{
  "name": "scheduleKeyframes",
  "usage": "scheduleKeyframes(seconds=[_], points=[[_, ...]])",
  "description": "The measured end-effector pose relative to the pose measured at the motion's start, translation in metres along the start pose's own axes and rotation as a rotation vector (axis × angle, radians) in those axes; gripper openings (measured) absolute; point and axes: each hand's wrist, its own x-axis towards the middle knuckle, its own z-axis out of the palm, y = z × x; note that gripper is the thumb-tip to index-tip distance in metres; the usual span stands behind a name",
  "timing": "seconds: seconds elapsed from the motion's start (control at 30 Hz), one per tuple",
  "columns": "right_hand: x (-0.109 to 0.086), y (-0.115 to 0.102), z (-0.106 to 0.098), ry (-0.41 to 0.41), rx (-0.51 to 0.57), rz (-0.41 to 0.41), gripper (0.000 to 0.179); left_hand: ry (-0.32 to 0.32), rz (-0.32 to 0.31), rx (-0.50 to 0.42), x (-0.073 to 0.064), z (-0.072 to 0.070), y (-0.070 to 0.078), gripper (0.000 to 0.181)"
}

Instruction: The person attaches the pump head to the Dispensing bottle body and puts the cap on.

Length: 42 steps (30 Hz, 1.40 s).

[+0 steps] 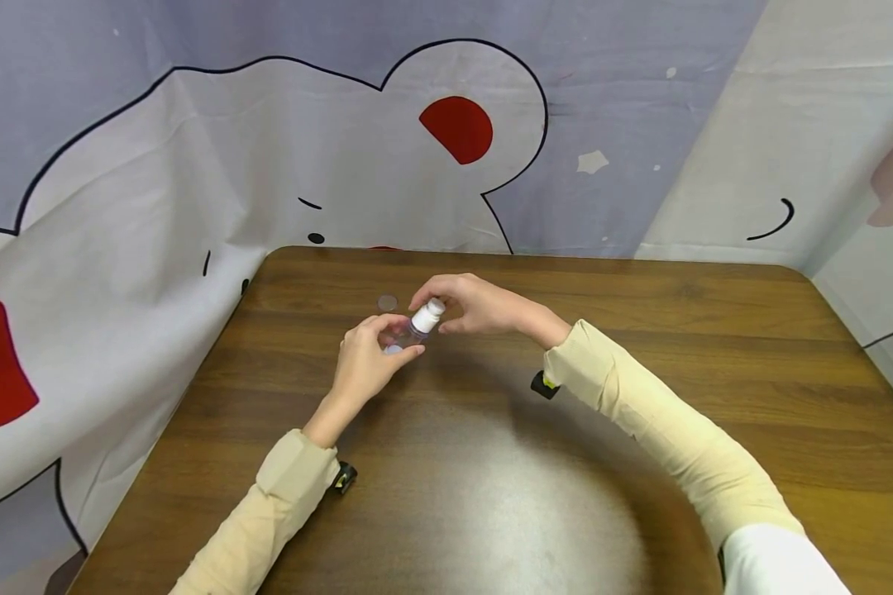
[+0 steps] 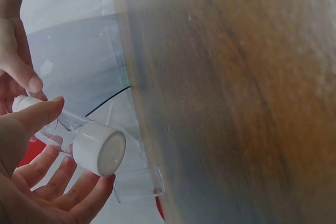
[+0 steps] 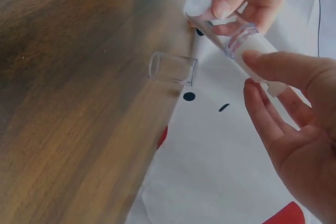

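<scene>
A small clear bottle (image 1: 409, 332) with a white base (image 2: 100, 148) and a white, stepped top (image 1: 427, 316) is held tilted above the table. My left hand (image 1: 366, 355) grips its clear body between thumb and fingers. At the other end is my right hand (image 1: 484, 306), its curled fingers and thumb around the white top, as the right wrist view also shows. A clear, cylindrical cap (image 3: 173, 69) stands on the table just beyond the bottle, apart from both hands. Part of the bottle's body is hidden behind the left fingers.
The brown wooden table (image 1: 640, 347) extends to both sides and toward me. Behind its far edge hangs a printed cloth (image 1: 327, 149) with a cartoon figure, and it continues down the left side. A small black device (image 1: 546, 385) sits under the right cuff, another (image 1: 344, 478) under the left.
</scene>
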Motion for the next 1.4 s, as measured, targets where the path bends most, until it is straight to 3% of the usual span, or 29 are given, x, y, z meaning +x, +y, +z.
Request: scheduleKeyframes(seconds=[0.33, 0.63, 0.83, 1.07, 1.2, 1.4], points=[[0.0, 0.002, 0.002, 0.028, 0.019, 0.038, 0.031, 0.007, 0.01, 0.013, 0.0, 0.0, -0.001, 0.042], [0.0, 0.004, 0.008, 0.094, -0.046, 0.122, 0.022, 0.001, 0.009, 0.01, 0.0, 0.001, -0.001, 0.042], [0.0, 0.006, 0.01, 0.102, -0.032, 0.151, 0.028, -0.001, 0.012, 0.015, 0.0, 0.002, -0.001, 0.041], [0.0, 0.002, 0.001, 0.026, 0.052, 0.033, 0.047, -0.017, 0.002, 0.025, 0.0, 0.002, -0.001, 0.042], [0.0, -0.001, 0.0, -0.028, -0.01, -0.033, 0.044, -0.009, 0.011, 0.03, -0.001, 0.002, 0.0, 0.046], [-0.001, 0.0, 0.003, 0.004, -0.085, -0.04, 0.034, -0.008, 0.007, 0.027, 0.0, 0.003, 0.002, 0.043]])
